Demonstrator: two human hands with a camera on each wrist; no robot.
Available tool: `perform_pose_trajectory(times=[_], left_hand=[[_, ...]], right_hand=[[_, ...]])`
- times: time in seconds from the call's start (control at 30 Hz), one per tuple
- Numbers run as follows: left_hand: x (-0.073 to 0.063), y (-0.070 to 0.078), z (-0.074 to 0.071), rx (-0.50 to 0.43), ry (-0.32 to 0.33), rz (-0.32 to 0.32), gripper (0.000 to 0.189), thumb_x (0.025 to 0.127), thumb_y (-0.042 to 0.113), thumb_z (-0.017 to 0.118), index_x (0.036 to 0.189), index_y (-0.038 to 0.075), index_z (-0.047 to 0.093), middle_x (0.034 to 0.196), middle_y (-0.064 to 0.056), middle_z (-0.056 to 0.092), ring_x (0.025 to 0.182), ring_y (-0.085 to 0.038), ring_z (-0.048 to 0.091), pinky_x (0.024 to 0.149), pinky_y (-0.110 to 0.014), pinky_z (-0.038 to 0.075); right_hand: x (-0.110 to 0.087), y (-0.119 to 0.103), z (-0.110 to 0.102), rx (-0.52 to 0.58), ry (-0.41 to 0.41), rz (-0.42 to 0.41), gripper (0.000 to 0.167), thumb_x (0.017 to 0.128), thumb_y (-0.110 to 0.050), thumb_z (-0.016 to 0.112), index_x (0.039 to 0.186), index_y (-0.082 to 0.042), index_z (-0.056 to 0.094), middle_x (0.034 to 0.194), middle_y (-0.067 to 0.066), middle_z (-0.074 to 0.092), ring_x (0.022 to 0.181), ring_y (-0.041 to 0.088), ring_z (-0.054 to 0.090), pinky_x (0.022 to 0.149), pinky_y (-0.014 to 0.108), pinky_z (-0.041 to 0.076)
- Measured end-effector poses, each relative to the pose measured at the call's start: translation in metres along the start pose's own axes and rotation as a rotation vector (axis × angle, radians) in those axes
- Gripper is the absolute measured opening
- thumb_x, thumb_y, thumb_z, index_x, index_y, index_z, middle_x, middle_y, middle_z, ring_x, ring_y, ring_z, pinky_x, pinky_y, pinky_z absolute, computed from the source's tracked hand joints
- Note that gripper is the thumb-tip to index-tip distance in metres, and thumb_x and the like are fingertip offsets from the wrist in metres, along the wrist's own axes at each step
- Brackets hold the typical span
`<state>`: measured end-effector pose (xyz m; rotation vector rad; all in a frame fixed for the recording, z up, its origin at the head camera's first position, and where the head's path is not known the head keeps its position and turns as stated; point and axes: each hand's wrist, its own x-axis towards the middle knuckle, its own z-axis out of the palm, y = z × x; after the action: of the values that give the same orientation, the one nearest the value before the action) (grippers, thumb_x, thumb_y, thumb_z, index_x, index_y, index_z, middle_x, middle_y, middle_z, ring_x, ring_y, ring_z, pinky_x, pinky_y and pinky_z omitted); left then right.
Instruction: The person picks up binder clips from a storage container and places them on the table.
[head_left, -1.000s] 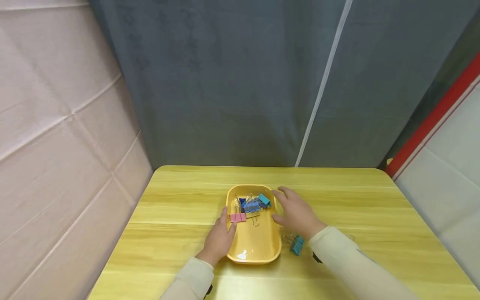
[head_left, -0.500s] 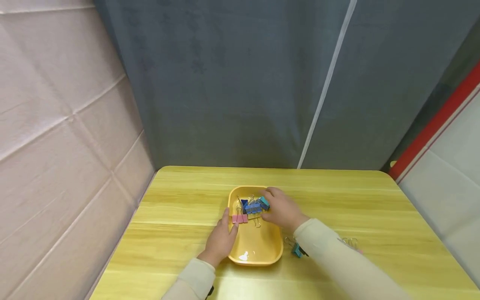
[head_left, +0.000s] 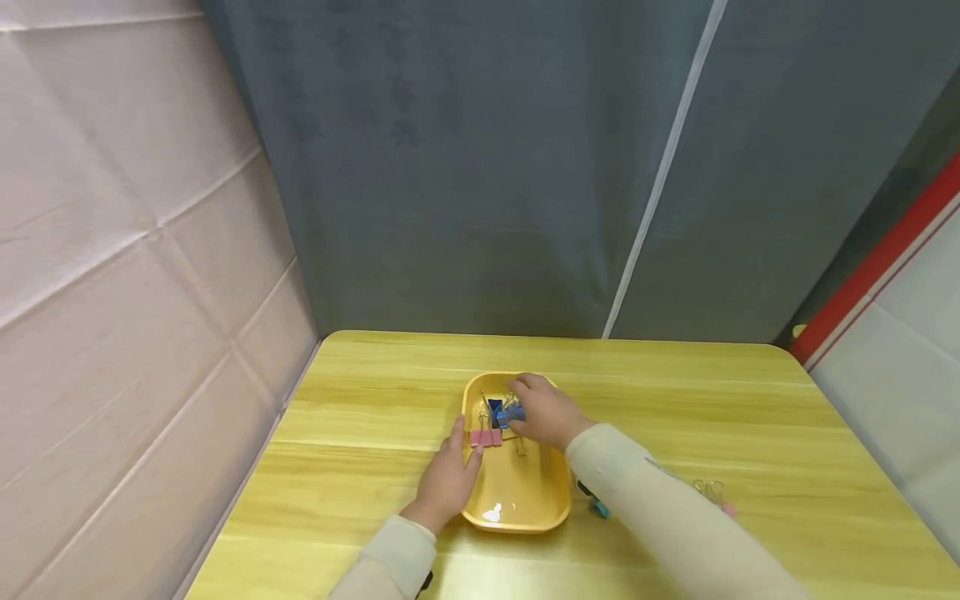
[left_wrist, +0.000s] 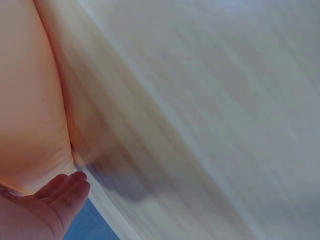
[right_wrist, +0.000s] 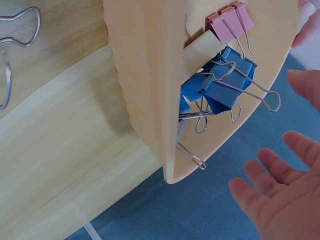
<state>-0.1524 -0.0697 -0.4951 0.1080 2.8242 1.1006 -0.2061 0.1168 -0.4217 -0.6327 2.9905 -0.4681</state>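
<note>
A yellow tray (head_left: pixel 517 508) holds several binder clips at its far end. My left hand (head_left: pixel 445 483) rests at the tray's left rim, thumb over the edge; its fingers run straight along the outer wall in the left wrist view. My right hand (head_left: pixel 546 410) hovers over the tray's far right part, fingertips near the blue binder clips (right_wrist: pixel 227 85). The right wrist view shows that hand's fingers spread, with nothing between them. A pink binder clip (right_wrist: pixel 231 22) and a pale yellow one (right_wrist: pixel 202 52) lie beside the blue ones. The right hand hides part of the pile.
On the wooden table (head_left: pixel 360 483), a teal binder clip (head_left: pixel 600 507) peeks out under the right sleeve. Farther right, a pink binder clip (head_left: pixel 728 509) lies partly behind the sleeve. A dark curtain (head_left: pixel 465 167) hangs behind, and a pale wall (head_left: pixel 150 333) stands left.
My right hand has moved left from the tray's right rim to over the clips, covering the teal one inside. The left hand stays at the rim. The head view has shifted slightly.
</note>
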Motion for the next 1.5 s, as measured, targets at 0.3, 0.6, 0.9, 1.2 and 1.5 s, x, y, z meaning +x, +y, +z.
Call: perform_pose_trajectory(times=[0.3,0.6,0.9,1.2,1.5], left_hand=[[0.0,-0.001,0.001,0.011,0.001,0.018,0.066,0.102,0.038,0.043,0.154,0.006,0.018,0.142,-0.028,0.044,0.118,-0.048,0.053,0.098,-0.059,0.045],[0.0,0.0,0.001,0.013,0.001,0.013,0.065,0.102,0.037,0.044,0.154,0.007,0.018,0.141,-0.029,0.045,0.116,-0.048,0.054,0.096,-0.059,0.046],[0.0,-0.003,0.002,0.009,0.006,0.014,0.065,0.102,0.037,0.043,0.154,0.007,0.018,0.141,-0.029,0.044,0.118,-0.048,0.053,0.098,-0.059,0.045],[-0.001,-0.004,0.004,0.008,0.015,0.027,0.065,0.102,0.036,0.044,0.154,0.006,0.019,0.141,-0.028,0.045,0.119,-0.047,0.052,0.099,-0.058,0.045],[0.001,-0.003,0.006,0.006,0.012,0.032,0.065,0.102,0.036,0.044,0.154,0.006,0.019,0.14,-0.028,0.046,0.118,-0.046,0.053,0.098,-0.058,0.045]], right_hand=[[0.011,-0.002,0.004,-0.012,-0.026,-0.02,0.062,0.084,-0.024,0.076,0.137,-0.004,0.052,0.139,0.019,0.049,0.127,0.035,0.048,0.106,0.045,0.042],[0.019,-0.004,0.011,-0.064,-0.072,-0.03,0.062,0.083,-0.024,0.076,0.137,-0.005,0.051,0.138,0.019,0.051,0.126,0.035,0.05,0.106,0.045,0.043],[0.026,-0.005,0.017,-0.103,-0.093,-0.01,0.062,0.082,-0.024,0.077,0.137,-0.007,0.052,0.139,0.017,0.051,0.126,0.034,0.05,0.107,0.045,0.042],[0.027,-0.004,0.023,-0.103,-0.129,0.018,0.061,0.084,-0.02,0.075,0.138,-0.007,0.051,0.142,0.016,0.048,0.128,0.033,0.049,0.107,0.044,0.042],[0.027,-0.001,0.024,-0.088,-0.122,0.03,0.056,0.084,-0.016,0.076,0.135,-0.006,0.054,0.137,0.016,0.051,0.123,0.032,0.053,0.104,0.042,0.045]])
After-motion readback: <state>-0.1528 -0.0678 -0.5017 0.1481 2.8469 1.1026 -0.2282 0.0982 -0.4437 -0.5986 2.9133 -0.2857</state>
